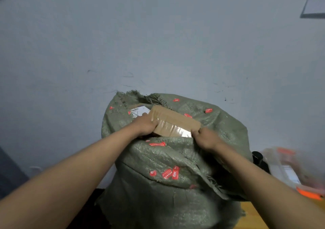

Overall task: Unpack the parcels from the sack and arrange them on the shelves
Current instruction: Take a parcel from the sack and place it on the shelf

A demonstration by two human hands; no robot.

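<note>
A large green woven sack [167, 162] with red printed marks stands upright against the wall, its mouth open at the top. A flat brown cardboard parcel [173, 121] sealed with clear tape sticks out of the mouth. My left hand [145, 126] grips the parcel's left end. My right hand [206, 138] grips its right corner at the sack's rim. Behind the left hand, another parcel with a white barcode label [139, 111] shows inside the sack. The sack hides the rest of its contents.
A pale grey wall [158, 44] rises right behind the sack. At the right lies a blurred clear plastic parcel with orange marks [290, 169] beside a black object [257, 156] on a yellow wooden surface [253, 214]. A dark shape sits at the far left edge.
</note>
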